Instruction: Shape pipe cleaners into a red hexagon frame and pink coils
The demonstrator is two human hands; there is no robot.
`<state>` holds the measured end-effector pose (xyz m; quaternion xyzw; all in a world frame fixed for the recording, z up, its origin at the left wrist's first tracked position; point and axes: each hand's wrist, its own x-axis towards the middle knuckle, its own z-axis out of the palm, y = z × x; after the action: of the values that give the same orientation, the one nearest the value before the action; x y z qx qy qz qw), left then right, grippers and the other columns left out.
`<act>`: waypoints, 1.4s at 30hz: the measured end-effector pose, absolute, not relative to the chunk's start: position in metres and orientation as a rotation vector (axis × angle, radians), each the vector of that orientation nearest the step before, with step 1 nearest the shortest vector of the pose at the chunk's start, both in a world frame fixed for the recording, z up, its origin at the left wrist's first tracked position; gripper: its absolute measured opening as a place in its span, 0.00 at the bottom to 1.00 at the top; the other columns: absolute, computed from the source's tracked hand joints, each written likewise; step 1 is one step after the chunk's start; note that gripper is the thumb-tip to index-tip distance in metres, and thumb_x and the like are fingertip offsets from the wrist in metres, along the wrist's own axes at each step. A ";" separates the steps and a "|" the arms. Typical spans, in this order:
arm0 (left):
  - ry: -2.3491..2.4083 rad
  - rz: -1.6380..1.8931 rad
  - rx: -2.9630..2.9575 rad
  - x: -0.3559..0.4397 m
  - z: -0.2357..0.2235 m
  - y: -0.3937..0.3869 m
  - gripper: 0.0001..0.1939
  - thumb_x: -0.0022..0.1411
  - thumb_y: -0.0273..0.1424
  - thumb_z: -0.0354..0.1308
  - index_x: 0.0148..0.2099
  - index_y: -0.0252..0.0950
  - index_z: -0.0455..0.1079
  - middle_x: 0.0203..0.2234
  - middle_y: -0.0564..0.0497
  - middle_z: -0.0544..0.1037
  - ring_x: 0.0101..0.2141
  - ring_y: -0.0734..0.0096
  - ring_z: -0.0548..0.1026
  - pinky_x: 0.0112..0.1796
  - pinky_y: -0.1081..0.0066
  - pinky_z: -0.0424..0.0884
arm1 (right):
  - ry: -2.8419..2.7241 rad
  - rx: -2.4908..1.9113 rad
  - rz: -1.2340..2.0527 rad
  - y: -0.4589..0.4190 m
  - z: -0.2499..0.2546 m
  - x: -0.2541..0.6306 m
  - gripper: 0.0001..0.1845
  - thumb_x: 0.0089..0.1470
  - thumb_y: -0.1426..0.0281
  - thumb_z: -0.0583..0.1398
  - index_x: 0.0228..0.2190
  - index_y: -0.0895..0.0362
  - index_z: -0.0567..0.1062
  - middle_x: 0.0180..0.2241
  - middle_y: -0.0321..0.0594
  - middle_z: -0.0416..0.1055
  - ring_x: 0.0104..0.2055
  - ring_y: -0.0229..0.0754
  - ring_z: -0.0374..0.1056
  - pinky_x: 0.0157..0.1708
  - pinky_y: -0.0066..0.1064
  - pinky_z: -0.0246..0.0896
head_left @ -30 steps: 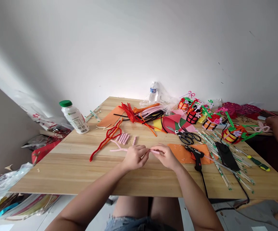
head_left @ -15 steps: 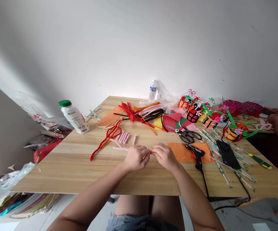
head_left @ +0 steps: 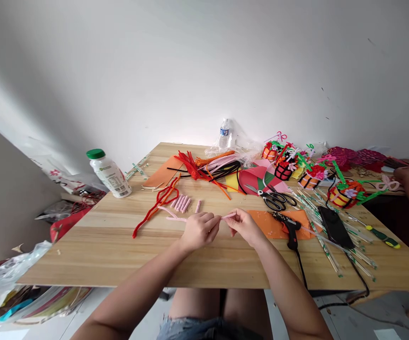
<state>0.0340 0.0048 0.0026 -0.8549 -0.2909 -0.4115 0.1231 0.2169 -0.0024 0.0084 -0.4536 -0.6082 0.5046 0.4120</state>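
Note:
My left hand is closed round a light pink pipe cleaner, whose loose ends stick out to the left over the table. On the other side my right hand pinches the same pipe cleaner, a short length of it showing at the fingertips. Just beyond my left hand lie several pink coiled pieces in a row, with one single coiled piece apart from them. Red and orange pipe cleaners lie bent to the left of these.
On the right are a glue gun on orange felt, scissors, a phone, a screwdriver and wrapped sticks. Small flower baskets stand behind. A white bottle is at left. Another person's hand shows far right.
My right hand has turned and its fingers have opened out slightly, so a short piece of the pink pipe cleaner now shows there. The left hand has hardly moved.

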 end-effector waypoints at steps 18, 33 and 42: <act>-0.917 -1.339 -2.629 0.032 0.004 0.004 0.11 0.61 0.26 0.48 0.40 0.33 0.72 0.19 0.52 0.70 0.20 0.76 0.68 0.23 0.74 0.58 | -1.709 -1.053 0.763 -0.005 0.008 0.215 0.11 0.51 0.61 0.62 0.29 0.57 0.77 0.23 0.39 0.71 0.22 0.36 0.64 0.21 0.27 0.59; -0.951 -1.229 -2.768 0.032 0.010 0.001 0.13 0.59 0.26 0.48 0.26 0.35 0.69 0.16 0.52 0.70 0.19 0.76 0.66 0.23 0.74 0.58 | -2.029 -0.729 0.365 -0.008 0.013 0.213 0.11 0.58 0.74 0.55 0.29 0.55 0.76 0.30 0.42 0.73 0.34 0.40 0.67 0.34 0.35 0.66; -1.223 -1.493 -3.116 0.031 0.014 -0.001 0.16 0.62 0.31 0.48 0.26 0.32 0.70 0.19 0.51 0.73 0.22 0.76 0.68 0.24 0.76 0.62 | -1.963 -0.609 0.325 -0.012 0.018 0.211 0.11 0.57 0.76 0.55 0.27 0.53 0.76 0.32 0.40 0.73 0.34 0.39 0.68 0.33 0.33 0.66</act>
<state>0.0308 -0.0007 0.0139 -0.8213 -0.3223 -0.3934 -0.2587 0.2113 -0.0120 0.0181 -0.2525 -0.8137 0.1348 0.5060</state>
